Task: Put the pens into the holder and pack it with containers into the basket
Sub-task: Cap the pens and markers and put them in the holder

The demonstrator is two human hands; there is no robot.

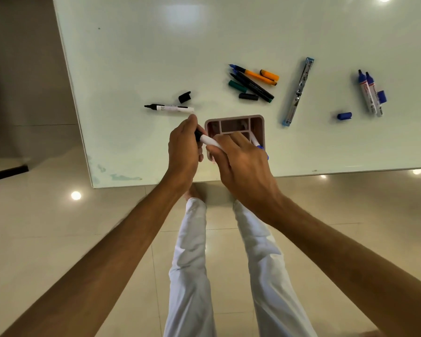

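Note:
A pink pen holder (233, 122) with several compartments stands near the table's front edge; a blue-capped marker (257, 143) sits in its right compartment. Just in front of it both hands hold one white marker (209, 141): my left hand (184, 147) grips its black cap end, my right hand (241, 156) grips the barrel. To the left lies an uncapped black marker (169, 108) with its black cap (184, 97) beside it. Farther back lie an orange pen, a green pen and thin black pens (252, 82) with loose caps. Two blue markers (370, 93) lie at the right.
A long metal and blue clip bar (299, 90) lies right of the holder. Loose blue caps (344, 116) rest near the blue markers. The glass table's (131, 57) front edge runs just behind my wrists; beige floor tiles and white trouser legs show below.

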